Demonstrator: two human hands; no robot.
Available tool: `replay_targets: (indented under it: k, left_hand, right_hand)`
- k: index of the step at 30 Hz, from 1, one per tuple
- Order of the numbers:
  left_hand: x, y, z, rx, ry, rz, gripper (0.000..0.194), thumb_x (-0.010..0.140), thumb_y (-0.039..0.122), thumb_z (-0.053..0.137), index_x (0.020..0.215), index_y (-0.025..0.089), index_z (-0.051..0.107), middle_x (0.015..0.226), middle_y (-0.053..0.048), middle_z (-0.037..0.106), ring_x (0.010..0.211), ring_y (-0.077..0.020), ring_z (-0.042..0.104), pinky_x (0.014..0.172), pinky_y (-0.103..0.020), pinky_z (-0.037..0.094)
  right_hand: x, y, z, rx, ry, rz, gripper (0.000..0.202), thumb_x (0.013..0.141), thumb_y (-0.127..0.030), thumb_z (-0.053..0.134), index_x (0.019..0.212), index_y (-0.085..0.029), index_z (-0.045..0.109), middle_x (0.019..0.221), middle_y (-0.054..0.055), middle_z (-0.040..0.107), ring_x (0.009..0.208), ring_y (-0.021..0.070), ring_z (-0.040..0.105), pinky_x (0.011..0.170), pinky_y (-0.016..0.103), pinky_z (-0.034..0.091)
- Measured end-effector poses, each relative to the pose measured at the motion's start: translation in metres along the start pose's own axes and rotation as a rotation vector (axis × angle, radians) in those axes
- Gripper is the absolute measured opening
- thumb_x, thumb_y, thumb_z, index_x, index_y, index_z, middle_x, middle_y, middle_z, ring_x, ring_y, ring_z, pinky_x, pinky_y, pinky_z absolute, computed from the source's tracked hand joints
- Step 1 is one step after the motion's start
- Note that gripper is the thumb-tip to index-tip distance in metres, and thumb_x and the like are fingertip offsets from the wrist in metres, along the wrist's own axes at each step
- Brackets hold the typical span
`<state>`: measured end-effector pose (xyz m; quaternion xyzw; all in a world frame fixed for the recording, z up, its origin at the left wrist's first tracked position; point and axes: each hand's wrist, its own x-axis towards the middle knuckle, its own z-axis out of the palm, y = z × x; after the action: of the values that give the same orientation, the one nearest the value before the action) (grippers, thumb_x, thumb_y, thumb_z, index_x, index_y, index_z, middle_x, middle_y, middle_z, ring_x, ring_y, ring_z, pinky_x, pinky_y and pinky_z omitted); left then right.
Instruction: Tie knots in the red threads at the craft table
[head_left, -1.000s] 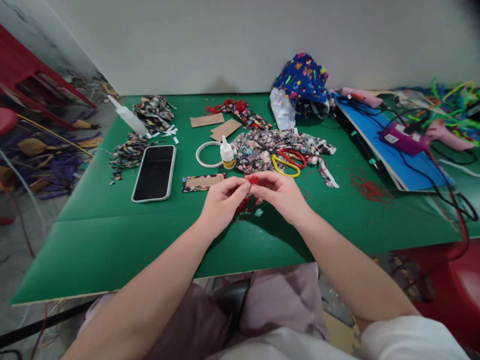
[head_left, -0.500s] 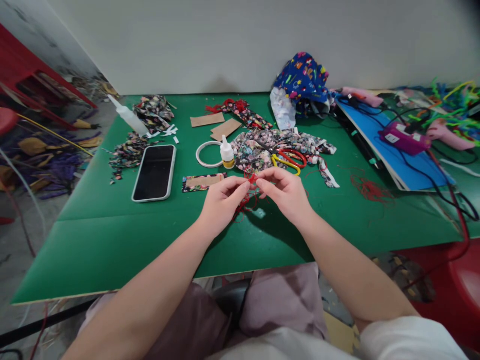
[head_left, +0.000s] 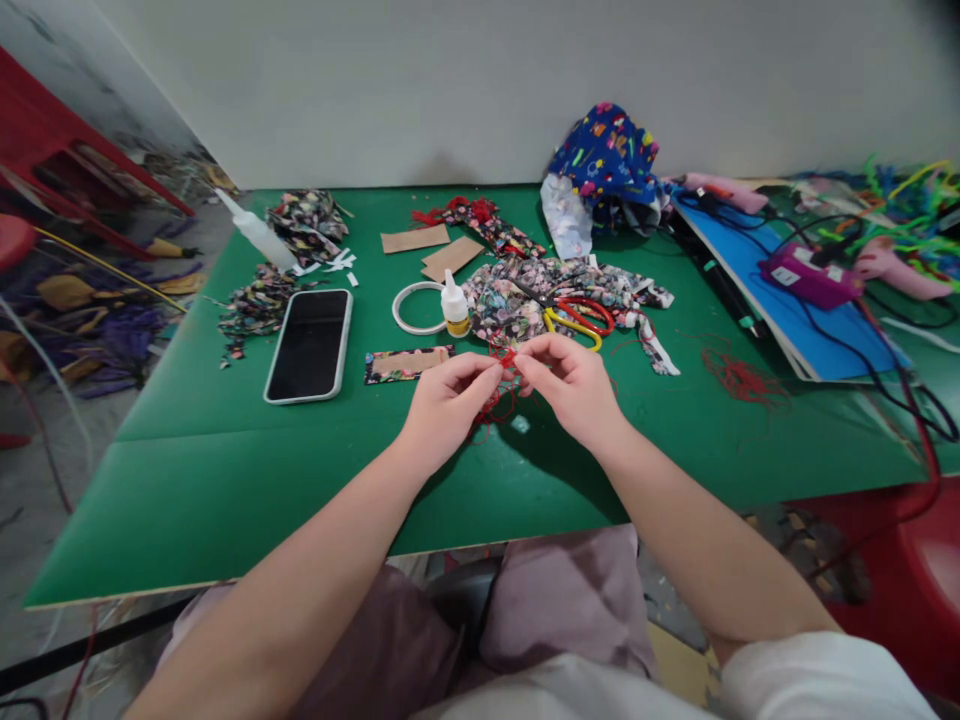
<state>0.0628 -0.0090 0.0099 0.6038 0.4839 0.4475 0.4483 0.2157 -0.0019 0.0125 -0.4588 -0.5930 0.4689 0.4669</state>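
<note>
Red thread (head_left: 508, 360) is pinched between my left hand (head_left: 450, 405) and my right hand (head_left: 566, 385), whose fingertips nearly meet. Loose strands hang below the fingers toward the green table (head_left: 247, 480). Just left of my left hand lies a floral fabric strip (head_left: 401, 364) with a brown piece on it. Beyond my hands stand a small white glue bottle (head_left: 454, 305) and a white ring (head_left: 405, 308). Scissors (head_left: 574, 318) with red and yellow handles rest on crumpled floral fabric (head_left: 502, 298).
A phone (head_left: 309, 346) lies at the left, near a tall squeeze bottle (head_left: 259, 235) and fabric scraps. Brown cards (head_left: 415, 239) are farther back. Blue patterned cloth (head_left: 606, 165) sits at the back; a blue folder (head_left: 795, 300), cables and more red thread (head_left: 739, 378) are at the right.
Both hands have shifted very slightly to the right, and the red thread between the fingertips has moved a little with them. Both pinches remain closed.
</note>
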Motion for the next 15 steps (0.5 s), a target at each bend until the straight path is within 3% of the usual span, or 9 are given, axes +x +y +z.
replay_targets:
  k: [15]
  left_hand:
    - [0.0014,-0.001,0.0001,-0.015,-0.008,-0.001,0.017,0.078,0.026,0.057,0.073,0.015,0.068,0.064,0.002,0.064,0.059,-0.0089,0.053,0.055,-0.019,0.041]
  right_hand:
    - [0.0007,0.0011,-0.0012,0.06,-0.001,-0.021,0.011,0.079,-0.028,0.058,0.074,-0.018,0.057,0.064,-0.004,0.056,0.053,0.0062,0.05,0.05,0.019,0.043]
